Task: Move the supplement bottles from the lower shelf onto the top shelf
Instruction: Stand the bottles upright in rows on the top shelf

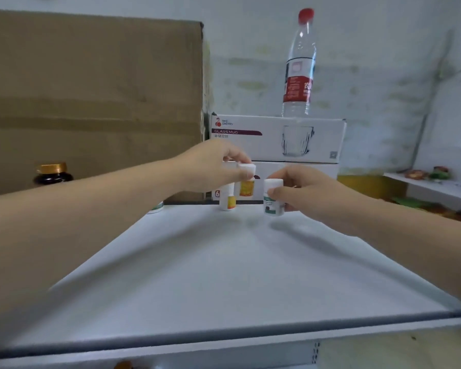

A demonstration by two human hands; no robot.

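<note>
Behind and to the left of the fingers (240, 159) stands a large brown cardboard box (91, 102). Far left of the fingers, in front of that box, is a dark glass jar with a gold lid (52, 174). Directly behind the fingers two cartons are stacked: a lower white carton (270, 169) and an upper white carton printed with a glass mug (277, 139). The upper one carries an upright clear plastic water bottle with a red cap and red label (300, 70). Far right of the fingers, a white ledge (437, 187) holds small blurred items.

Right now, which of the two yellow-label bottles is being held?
The raised yellow bottle, pinched at its cap by the left hand. The other yellow bottle stands on the shelf just left of it.
</note>
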